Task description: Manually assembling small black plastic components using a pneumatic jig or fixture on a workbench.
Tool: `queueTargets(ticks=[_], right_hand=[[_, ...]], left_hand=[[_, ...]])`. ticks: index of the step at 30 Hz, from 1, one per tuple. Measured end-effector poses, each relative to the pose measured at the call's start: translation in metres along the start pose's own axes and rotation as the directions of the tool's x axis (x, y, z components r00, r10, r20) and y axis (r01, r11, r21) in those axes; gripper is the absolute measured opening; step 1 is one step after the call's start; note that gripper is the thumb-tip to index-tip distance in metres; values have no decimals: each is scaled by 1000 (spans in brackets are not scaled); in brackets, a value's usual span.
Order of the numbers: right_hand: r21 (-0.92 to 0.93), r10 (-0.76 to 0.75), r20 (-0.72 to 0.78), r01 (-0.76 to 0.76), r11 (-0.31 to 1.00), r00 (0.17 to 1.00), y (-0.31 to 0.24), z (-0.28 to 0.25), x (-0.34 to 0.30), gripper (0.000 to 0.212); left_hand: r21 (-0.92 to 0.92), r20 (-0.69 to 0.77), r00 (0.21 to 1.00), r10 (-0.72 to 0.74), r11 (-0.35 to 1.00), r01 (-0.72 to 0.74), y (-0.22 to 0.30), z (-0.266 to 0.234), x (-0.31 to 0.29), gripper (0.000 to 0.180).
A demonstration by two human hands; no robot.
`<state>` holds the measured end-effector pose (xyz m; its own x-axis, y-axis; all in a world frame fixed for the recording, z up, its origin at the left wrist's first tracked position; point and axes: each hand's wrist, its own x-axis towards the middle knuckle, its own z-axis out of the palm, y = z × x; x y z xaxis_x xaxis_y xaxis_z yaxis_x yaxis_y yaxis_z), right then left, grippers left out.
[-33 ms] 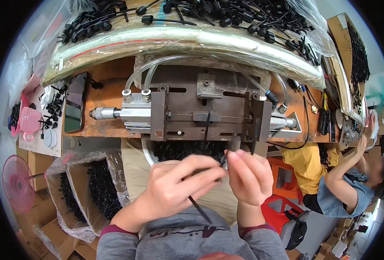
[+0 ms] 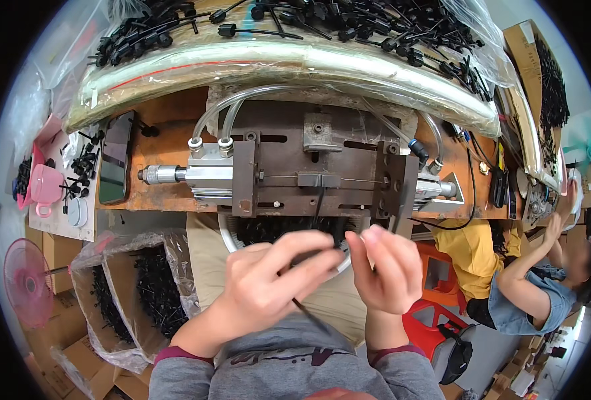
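My left hand [image 2: 259, 273] is closed around a thin black tube [image 2: 310, 315], whose tail sticks out below the palm toward my lap. Close by on the right, my right hand [image 2: 390, 270] has thumb and fingertips pinched together; whatever is between them is too blurred to make out. Both hands hover in front of a dark brown metal fixture [image 2: 289, 198]. At its middle, a small grey block [image 2: 319, 179] holds a black stem [image 2: 319, 202] that hangs toward me. Beneath the hands, a white-rimmed container [image 2: 231, 241] with black parts is partly hidden.
Silver air cylinders [image 2: 210, 175] with clear hoses flank the fixture. Black capped parts [image 2: 349, 20] are heaped behind it. A phone [image 2: 115, 160] and pink cup [image 2: 46, 183] lie left, above bagged boxes of black parts [image 2: 159, 287]. A person [image 2: 535, 287] sits at right.
My left fingers have shifted slightly and look more blurred. The right fingertips have moved a little up and right, away from the left hand. The fixture is unchanged.
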<state>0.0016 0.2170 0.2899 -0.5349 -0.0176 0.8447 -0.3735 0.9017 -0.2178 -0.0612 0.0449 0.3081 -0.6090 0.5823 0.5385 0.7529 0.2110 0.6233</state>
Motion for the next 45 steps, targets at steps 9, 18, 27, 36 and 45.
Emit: queueTargets(ticks=[9,18,27,36,45], right_hand=[[304,226,43,-228,925,973,2,-7,-6,40],[312,351,120,-370,875,929,0,-16,-5,34],[138,145,248,-183,973,958,4,-15,-1,31],[73,76,446,-121,990,892,3,3,6,28],[-105,127,542,-83,991,831,-5,20,21,24]], left_hand=[[410,29,999,-37,912,22,-21,25,4,24],[375,25,998,-57,926,43,-22,24,8,21],[310,18,1000,-12,951,6,-28,23,6,23],[-139,90,972,-218,963,229,-11,-4,-20,49],[-750,428,739,-520,251,612,3,-22,-33,54]])
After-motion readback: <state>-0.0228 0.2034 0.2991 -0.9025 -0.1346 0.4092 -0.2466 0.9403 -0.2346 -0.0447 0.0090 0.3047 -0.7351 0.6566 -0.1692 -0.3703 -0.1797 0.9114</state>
